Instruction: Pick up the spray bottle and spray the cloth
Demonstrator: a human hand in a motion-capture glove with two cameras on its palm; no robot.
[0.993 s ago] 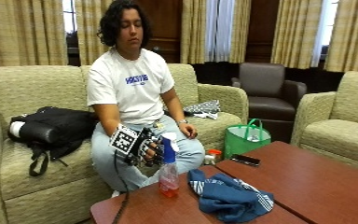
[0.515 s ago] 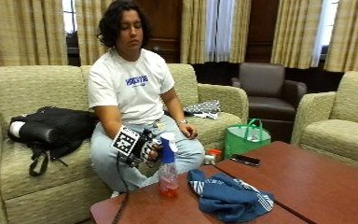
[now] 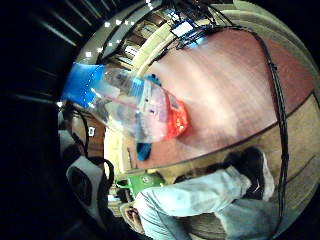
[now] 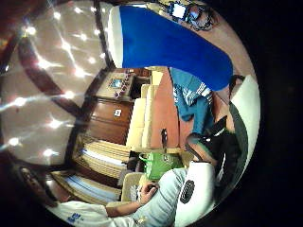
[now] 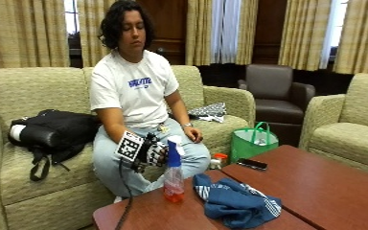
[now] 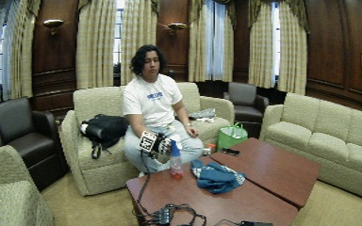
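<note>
A seated person's gloved right hand (image 5: 151,153) curls its fingers around the bottle (image 5: 174,176) standing on the surface (image 5: 337,187), the cloth (image 5: 235,203) just beside the bottle.

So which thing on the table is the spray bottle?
Look at the reddish wooden table in front of the sofa. At its near corner, beside the crumpled blue cloth, stands the spray bottle: upright, clear, blue top, orange-red liquid at the bottom.

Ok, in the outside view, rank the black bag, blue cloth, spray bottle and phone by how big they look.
1. Black bag on the sofa.
2. Blue cloth on the table.
3. Spray bottle, beside the gloved right hand.
4. Phone.
The cloth lies nearer the camera, so its place is less sure.
</note>
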